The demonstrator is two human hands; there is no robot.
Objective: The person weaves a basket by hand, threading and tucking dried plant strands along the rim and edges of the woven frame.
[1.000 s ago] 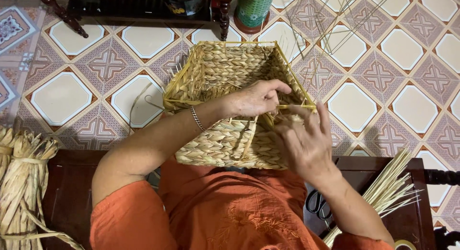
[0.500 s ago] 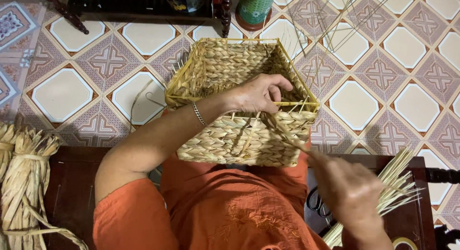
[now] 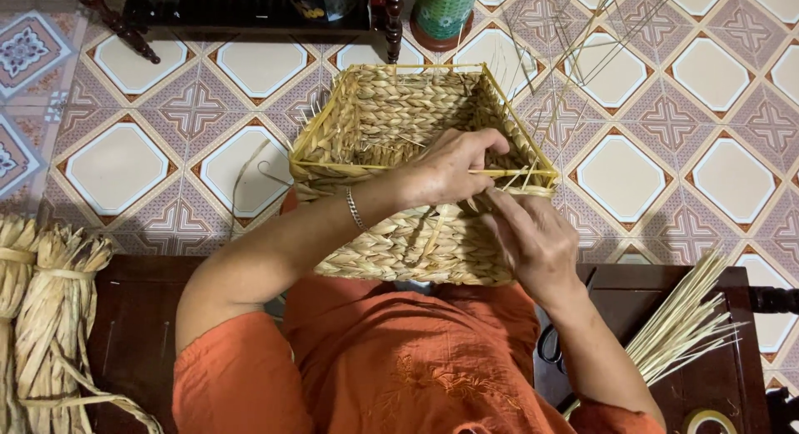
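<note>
A rectangular woven straw basket [image 3: 391, 109] with a yellow frame rim rests on my lap, tilted away from me. My left hand [image 3: 454, 163], a thin bracelet on its wrist, grips the basket's near rim and pinches a thin straw strand [image 3: 508, 174] against it. My right hand [image 3: 533, 238] lies against the near wall just below the rim at the right corner, its fingers on the strand ends there.
Bundles of dried straw [image 3: 42, 309] lie at the left on a dark wooden bench [image 3: 133, 334]. Loose pale stalks [image 3: 682, 326] and black scissors [image 3: 551, 344] sit at the right. Thin stalks [image 3: 574, 43] stick up beyond the basket. A green container [image 3: 445, 9] stands on the tiled floor [image 3: 125, 168].
My right hand pulled back down and to the right half a second ago, then returned to the basket's near right corner. My left hand stayed on the rim.
</note>
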